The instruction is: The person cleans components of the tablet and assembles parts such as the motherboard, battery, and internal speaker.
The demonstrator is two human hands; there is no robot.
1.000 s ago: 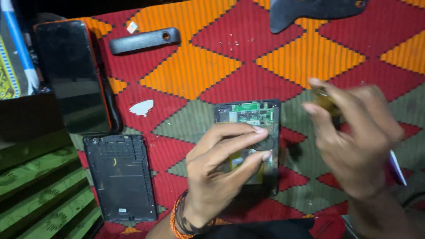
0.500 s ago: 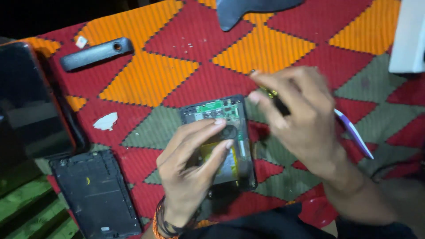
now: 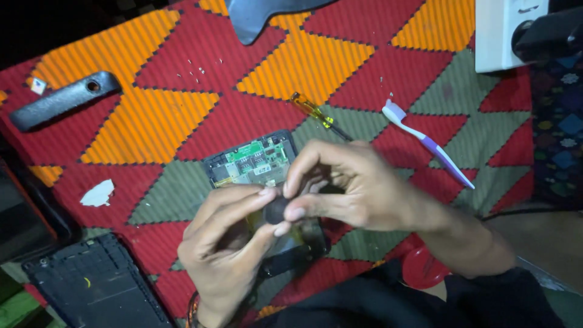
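On the far left a black back cover lies at the lower corner, partly off the patterned cloth, and above it a dark plastic strip with a hole and a white scrap rest well apart from the work. In the middle the opened phone lies flat on the cloth with its green circuit board upward; its lower half is hidden under the hands. The left hand comes from below, fingers curled almost closed, and its thumb and forefinger meet on a small dark round part just over the phone. The right hand comes from the right, also nearly closed, and pinches the same part from the other side; I cannot tell surely which hand carries it, because the light is poor there. To do this step well, I think the pinch should stay light and low over the board, with the left wrist resting on the cloth for steadiness, so the part does not slip into the phone. Further right a yellow-handled screwdriver and a white and purple toothbrush lie near, so the right elbow has little free room; the open space is above the phone, on the orange and red triangles.
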